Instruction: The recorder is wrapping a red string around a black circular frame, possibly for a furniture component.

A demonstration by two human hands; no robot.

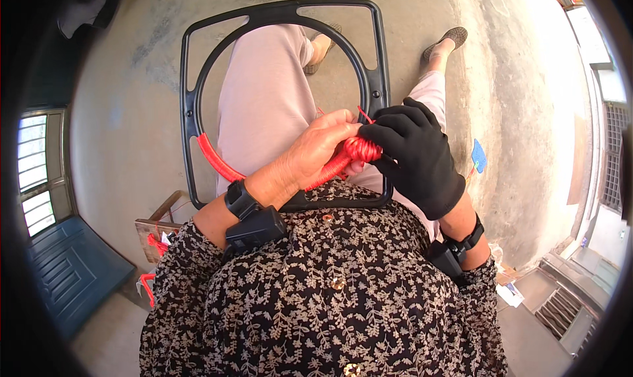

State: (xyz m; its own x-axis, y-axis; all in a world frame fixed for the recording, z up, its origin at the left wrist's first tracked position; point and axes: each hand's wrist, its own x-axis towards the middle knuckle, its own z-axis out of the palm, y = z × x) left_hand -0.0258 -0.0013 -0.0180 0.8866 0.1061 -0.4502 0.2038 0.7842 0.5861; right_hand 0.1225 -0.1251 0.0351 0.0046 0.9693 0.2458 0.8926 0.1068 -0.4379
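Note:
Across my lap rests a black frame (190,113), squarish outside with a round ring inside. Red cord is wound tightly around the ring's near part, and this red wrapping (214,158) starts at the left side. My bare left hand (310,151) is closed at the right end of the wrapping, fingers pinching by a thick bundle of red cord (362,149). My right hand (419,159), in a black glove, is closed on that bundle from the right. A short red cord end sticks up between the hands. Some fingertips are hidden behind the bundle.
At the lower left are a wooden box (150,240) and loose red cord (158,244). A dark blue panelled piece (82,271) stands farther left. A blue fly swatter-like thing (479,156) lies to the right on the concrete floor (514,100). My legs extend under the frame.

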